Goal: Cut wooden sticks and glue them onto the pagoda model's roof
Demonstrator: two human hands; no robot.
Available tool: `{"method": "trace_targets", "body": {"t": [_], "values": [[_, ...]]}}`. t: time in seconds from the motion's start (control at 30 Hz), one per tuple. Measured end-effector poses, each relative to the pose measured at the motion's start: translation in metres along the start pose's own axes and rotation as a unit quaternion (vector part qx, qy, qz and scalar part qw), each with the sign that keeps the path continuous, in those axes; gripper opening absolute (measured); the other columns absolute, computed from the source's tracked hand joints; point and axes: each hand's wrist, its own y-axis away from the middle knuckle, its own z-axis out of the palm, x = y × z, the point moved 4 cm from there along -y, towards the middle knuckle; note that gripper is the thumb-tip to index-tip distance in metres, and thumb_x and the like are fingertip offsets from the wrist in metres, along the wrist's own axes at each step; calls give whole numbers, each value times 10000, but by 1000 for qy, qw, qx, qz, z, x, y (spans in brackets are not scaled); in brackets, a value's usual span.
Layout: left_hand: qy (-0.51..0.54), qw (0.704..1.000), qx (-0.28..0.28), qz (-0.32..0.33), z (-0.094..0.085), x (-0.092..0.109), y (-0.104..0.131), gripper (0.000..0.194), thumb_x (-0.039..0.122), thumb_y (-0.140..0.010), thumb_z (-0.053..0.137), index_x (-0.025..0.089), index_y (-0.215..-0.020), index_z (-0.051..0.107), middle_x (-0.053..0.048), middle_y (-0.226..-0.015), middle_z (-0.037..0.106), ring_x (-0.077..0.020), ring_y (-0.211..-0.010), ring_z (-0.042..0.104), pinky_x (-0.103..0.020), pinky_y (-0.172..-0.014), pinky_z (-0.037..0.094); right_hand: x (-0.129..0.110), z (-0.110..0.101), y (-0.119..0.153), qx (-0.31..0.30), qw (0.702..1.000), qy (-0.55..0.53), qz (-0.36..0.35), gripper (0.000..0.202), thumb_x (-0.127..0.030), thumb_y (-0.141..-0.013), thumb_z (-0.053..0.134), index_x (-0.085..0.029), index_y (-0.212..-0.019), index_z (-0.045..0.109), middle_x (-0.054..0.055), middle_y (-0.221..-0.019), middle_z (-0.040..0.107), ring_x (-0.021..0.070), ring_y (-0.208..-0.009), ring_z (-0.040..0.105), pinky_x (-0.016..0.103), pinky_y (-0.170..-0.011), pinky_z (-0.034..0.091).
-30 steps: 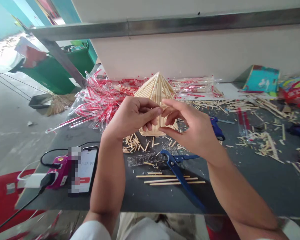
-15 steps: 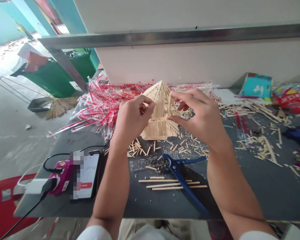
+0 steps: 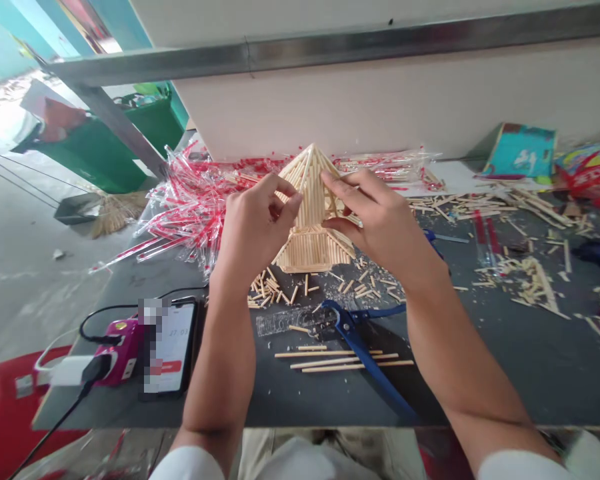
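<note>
A small house-like model (image 3: 311, 200) built of thin round wooden sticks, with a pointed roof, stands upright on the table. My left hand (image 3: 263, 227) is at its front left, thumb and forefinger pinched together; whatever is between the tips is too small to make out. At the model's right side, my right hand (image 3: 375, 220) has its forefinger above and thumb below, spanning a short wooden stick (image 3: 332, 200). The hand partly hides that side. Cut stick pieces (image 3: 270, 291) lie around the base. Nearer me, a blue-handled cutter (image 3: 363, 360) rests across several long sticks (image 3: 300, 365).
Clear ruler (image 3: 275, 325) beside the cutter. Phone (image 3: 173, 347) and magenta power adapter (image 3: 117, 350) with cables at left. Red-and-clear plastic wrappers (image 3: 190, 200) pile up behind. More stick scraps (image 3: 530, 287) and a turquoise packet (image 3: 520, 152) at right. Metal rail (image 3: 330, 50) crosses the wall.
My right hand has come in closer to the model's right side, its forefinger nearer the roof. My left hand keeps its pinch beside the model. The view has shifted slightly.
</note>
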Motion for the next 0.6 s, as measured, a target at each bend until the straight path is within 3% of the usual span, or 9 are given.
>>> {"method": "trace_targets", "body": {"t": [0.3, 0.47, 0.6], "values": [[-2, 1000, -13, 7, 0, -1, 1, 88, 231, -933, 634, 218, -999, 691, 14, -649, 647, -135, -605, 607, -278, -622, 490, 0, 3, 2, -16, 999, 22, -16, 569, -396, -1046, 539, -270, -1590, 430, 134, -1307, 610, 264, -1013, 655, 437, -925, 575], [2, 1000, -17, -1, 4, -1, 0, 96, 233, -930, 639, 221, -1018, 673, 24, -641, 636, -131, -600, 601, -275, -622, 490, -3, 4, 2, -25, 999, 37, -11, 567, -326, -1043, 532, -201, -1588, 435, 158, -1308, 602, 270, -1002, 643, 456, -913, 577], [5, 1000, -12, -3, 7, -1, 0, 91, 260, -936, 640, 227, -1017, 664, 29, -624, 620, -128, -573, 577, -281, -612, 485, -4, 2, 3, -18, 999, 32, -9, 558, -301, -1027, 552, -228, -1573, 461, 147, -1317, 608, 267, -1007, 642, 456, -913, 576]]}}
